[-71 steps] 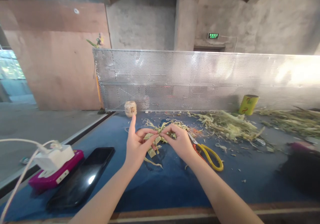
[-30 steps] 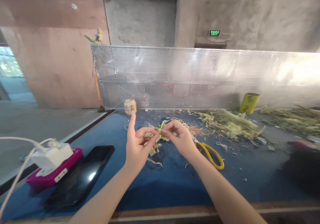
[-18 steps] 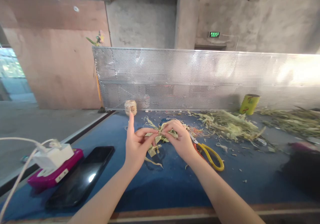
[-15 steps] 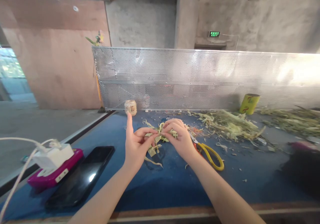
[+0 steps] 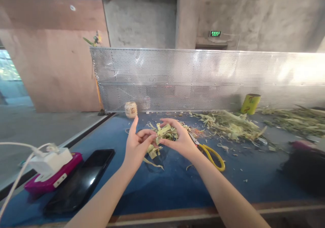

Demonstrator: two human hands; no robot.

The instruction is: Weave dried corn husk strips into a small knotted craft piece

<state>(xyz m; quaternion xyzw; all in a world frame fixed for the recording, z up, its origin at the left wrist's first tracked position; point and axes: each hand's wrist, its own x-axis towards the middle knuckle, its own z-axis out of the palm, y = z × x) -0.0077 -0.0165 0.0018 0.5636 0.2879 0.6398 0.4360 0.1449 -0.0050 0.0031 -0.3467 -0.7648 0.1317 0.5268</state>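
Both hands meet over the blue table [image 5: 165,187] around a small bundle of pale green husk strips [image 5: 164,133]. My left hand [image 5: 135,146] pinches the bundle's left end with thumb and bent fingers, its index finger sticking straight up. My right hand [image 5: 176,138] grips the bundle from the right, fingers curled around the strips. Loose strip ends [image 5: 152,151] hang down from the bundle between the two hands.
Yellow-handled scissors [image 5: 212,155] lie just right of my right hand. A black phone [image 5: 81,180], a pink box [image 5: 52,175] with a white charger [image 5: 49,160] sit at left. Husk piles [image 5: 231,124], a yellow-green cup [image 5: 250,103], a small jar [image 5: 130,109] and a perforated metal screen [image 5: 203,79] stand behind.
The right hand has turned and opened its upper fingers a little, showing more of the husk bundle. The left hand keeps its pinch with the index finger raised. The view shifted slightly.
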